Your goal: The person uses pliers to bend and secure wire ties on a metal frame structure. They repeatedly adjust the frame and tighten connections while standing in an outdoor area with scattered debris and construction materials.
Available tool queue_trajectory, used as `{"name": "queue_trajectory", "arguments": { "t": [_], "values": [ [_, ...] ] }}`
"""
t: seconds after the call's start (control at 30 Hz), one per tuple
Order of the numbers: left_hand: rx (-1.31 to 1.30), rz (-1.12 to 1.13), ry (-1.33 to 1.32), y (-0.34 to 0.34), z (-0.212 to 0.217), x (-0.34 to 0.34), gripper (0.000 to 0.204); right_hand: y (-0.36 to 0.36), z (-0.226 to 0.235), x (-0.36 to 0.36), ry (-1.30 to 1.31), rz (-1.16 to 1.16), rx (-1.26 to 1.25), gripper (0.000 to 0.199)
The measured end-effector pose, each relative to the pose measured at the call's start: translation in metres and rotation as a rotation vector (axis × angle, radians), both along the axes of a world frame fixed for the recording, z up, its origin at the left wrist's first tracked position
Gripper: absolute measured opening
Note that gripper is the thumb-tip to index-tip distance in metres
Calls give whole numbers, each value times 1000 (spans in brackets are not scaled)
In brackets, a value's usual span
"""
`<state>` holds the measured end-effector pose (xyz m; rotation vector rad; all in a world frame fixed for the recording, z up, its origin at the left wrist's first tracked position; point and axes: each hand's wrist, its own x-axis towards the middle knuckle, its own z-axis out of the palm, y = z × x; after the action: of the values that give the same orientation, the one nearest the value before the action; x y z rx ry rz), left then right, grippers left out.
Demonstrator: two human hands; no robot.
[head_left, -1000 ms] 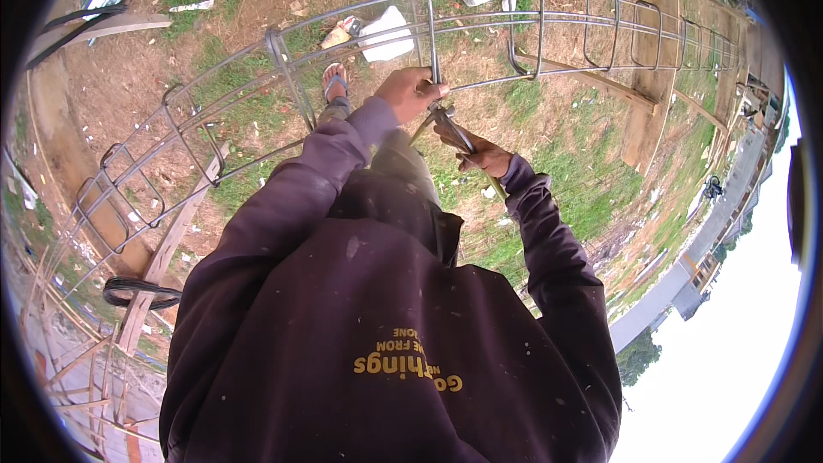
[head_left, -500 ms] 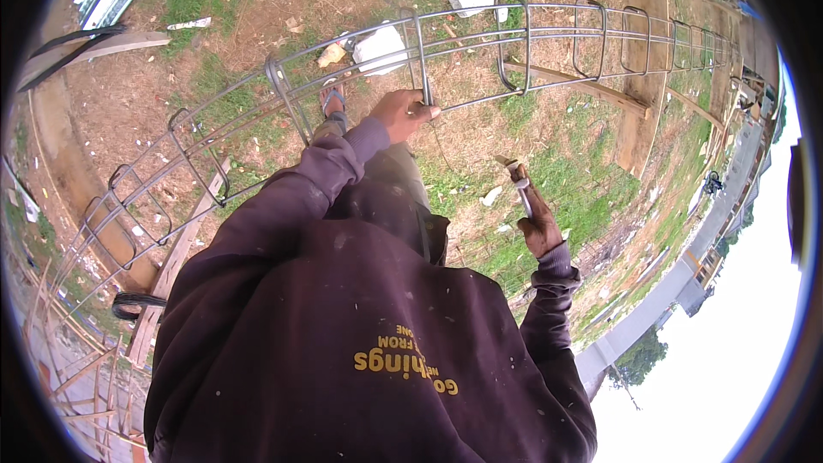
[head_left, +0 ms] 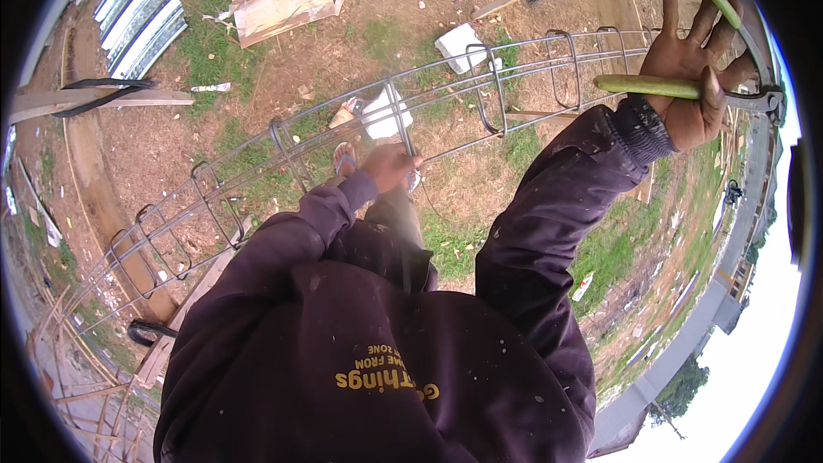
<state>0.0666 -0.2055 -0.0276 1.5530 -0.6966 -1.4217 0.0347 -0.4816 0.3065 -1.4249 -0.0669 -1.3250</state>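
Slippage is the main risk: the left hand [head_left: 390,167] is clenched on a bar of the long steel cage [head_left: 283,141] lying across the ground, while the raised right hand [head_left: 690,77] pins a green stem [head_left: 643,86] under the thumb alone, fingers spread.

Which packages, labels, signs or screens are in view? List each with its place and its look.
White bag or wrapper: on the ground behind the rebar cage, beyond the left hand; crumpled.
White block or package: on the dirt further off; squarish, which of the two is unclear.
Flat brown board: on the grass; rectangular, pale patches.
Yellow print: on the dark sweatshirt.
No signs or screens.
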Motion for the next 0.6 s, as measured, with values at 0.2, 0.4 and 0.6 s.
{"name": "queue_trajectory", "arguments": {
  "t": [0.2, 0.4, 0.6],
  "values": [
    [-20, -8, 14, 3, 0, -2, 29, 3, 19, -32, 481, 101, 145, 70],
    [-85, -5, -46, 3, 4, 2, 28, 70, -138, -141, 1476, 559, 633, 73],
    [-93, -20, -61, 2, 2, 3, 33, 132, -251, -219, 1893, 970, 952, 97]
  ]
}}
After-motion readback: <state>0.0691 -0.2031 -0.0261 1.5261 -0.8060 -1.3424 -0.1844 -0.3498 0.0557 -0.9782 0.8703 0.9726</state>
